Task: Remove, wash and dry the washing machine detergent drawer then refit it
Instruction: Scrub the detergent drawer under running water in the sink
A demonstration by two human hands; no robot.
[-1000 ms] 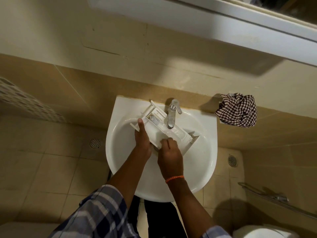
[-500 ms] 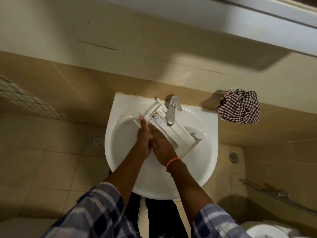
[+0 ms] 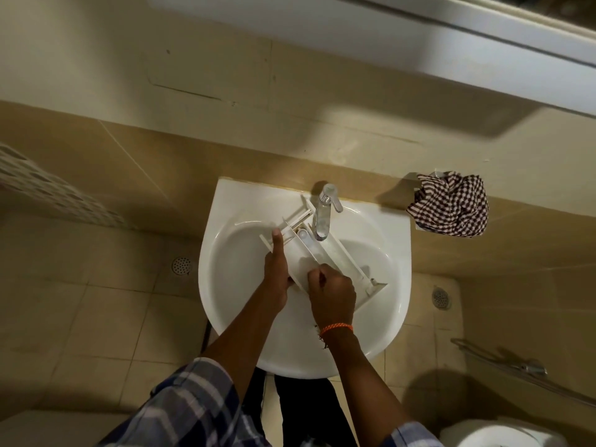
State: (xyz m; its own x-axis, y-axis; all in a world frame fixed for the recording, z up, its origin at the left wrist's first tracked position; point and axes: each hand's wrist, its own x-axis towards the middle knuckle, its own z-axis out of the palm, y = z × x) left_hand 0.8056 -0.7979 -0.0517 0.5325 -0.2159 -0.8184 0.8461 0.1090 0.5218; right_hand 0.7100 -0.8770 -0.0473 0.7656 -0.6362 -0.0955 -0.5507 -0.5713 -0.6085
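**Drawer held over the basin**

The white detergent drawer (image 3: pixel 317 253) lies slantwise in the sink (image 3: pixel 225 285) under the tap (image 3: pixel 324 217). The left hand (image 3: pixel 276 272) holds its near edge, thumb up. The right hand (image 3: pixel 332 291) presses curled fingers against it. A checked cloth (image 3: pixel 450 204) sits right.

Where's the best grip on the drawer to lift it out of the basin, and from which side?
Probably by its long side walls, from the near side. The drawer lies slanted across the basin with its far end under the tap, so the far side is blocked. The left hand already holds the left wall.
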